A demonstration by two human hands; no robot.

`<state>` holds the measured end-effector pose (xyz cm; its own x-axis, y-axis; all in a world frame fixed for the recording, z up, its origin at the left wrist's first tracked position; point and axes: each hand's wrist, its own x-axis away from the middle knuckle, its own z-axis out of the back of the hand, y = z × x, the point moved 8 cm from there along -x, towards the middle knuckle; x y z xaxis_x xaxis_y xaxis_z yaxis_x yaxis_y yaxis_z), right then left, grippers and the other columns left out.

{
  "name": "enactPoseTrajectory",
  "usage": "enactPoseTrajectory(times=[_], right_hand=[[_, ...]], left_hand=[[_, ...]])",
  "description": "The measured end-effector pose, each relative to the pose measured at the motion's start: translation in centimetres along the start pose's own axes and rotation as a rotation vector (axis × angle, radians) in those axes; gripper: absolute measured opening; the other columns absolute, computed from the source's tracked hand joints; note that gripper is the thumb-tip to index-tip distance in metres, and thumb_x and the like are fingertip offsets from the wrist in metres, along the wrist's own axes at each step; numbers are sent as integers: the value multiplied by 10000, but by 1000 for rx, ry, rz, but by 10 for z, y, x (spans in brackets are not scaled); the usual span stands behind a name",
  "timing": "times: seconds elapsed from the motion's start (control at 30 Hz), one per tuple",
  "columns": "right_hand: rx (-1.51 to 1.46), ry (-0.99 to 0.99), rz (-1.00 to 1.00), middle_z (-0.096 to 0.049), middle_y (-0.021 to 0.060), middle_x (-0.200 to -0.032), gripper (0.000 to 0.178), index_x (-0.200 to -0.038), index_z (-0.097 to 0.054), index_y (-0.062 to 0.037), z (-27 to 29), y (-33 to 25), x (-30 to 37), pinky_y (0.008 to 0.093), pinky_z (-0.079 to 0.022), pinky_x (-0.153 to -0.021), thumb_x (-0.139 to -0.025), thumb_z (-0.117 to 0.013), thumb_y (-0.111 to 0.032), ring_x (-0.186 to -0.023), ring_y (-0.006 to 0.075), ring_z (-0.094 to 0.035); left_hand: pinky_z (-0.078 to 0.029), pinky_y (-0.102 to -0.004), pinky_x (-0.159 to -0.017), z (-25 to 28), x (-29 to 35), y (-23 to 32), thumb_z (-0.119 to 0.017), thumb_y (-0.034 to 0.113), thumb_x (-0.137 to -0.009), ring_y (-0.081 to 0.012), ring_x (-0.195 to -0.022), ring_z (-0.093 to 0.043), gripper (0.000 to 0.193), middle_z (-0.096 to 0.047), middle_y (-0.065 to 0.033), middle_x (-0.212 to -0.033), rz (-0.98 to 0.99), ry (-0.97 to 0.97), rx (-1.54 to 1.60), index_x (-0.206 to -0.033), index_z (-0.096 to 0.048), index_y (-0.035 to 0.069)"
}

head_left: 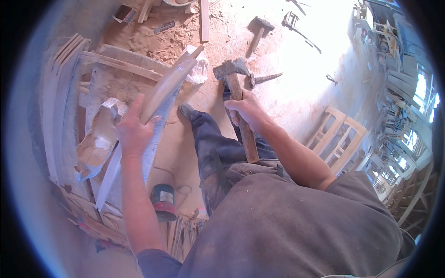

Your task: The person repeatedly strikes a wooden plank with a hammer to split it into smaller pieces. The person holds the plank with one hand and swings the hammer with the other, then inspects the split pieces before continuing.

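My left hand (133, 130) grips a long curved wooden slat (168, 85) near its lower part, holding it tilted up and to the right. In my right hand (248, 109) is a wooden-handled hatchet (234, 74), clasped around the middle of the handle, its grey metal head raised near the slat's upper end. The head and the slat are apart. My legs in dark trousers (215, 148) stand on the sawdust floor below both hands.
Stacked curved wooden pieces (65, 92) and a crumpled paper sack (97, 139) lie at the left. A dark can (163, 201) stands by my left leg. A mallet (259, 30) and metal tools lie on the floor ahead. Wooden frames (336, 136) lean at the right.
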<state>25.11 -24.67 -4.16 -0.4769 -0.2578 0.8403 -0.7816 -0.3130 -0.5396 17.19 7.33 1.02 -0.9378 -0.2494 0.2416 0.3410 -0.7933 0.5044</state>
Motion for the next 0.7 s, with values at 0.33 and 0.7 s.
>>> enactPoseTrajectory(times=[0.33,0.7], right_hand=[[58,-136,-24,-622,65,-710,178,-988,-579,-3,-119,17,22,317,-499,-454,-911,-714,-91,-512,152,-607],[691,-383,268,-715,66,-921,224,-1072,-689,-12,-271,48,-10,356,-560,-666,-911,-718,-165,-810,186,-705]], left_hand=[[-573,-394,-969,110,21,38,-923,117,-774,-306,-1141,-738,905,-711,-232,-1330,53,12,256,-1573,-503,52],[-546,-332,-1023,186,101,38,-886,41,-821,-205,-1200,-668,910,-690,-156,-1356,116,159,874,-1584,-406,-84]])
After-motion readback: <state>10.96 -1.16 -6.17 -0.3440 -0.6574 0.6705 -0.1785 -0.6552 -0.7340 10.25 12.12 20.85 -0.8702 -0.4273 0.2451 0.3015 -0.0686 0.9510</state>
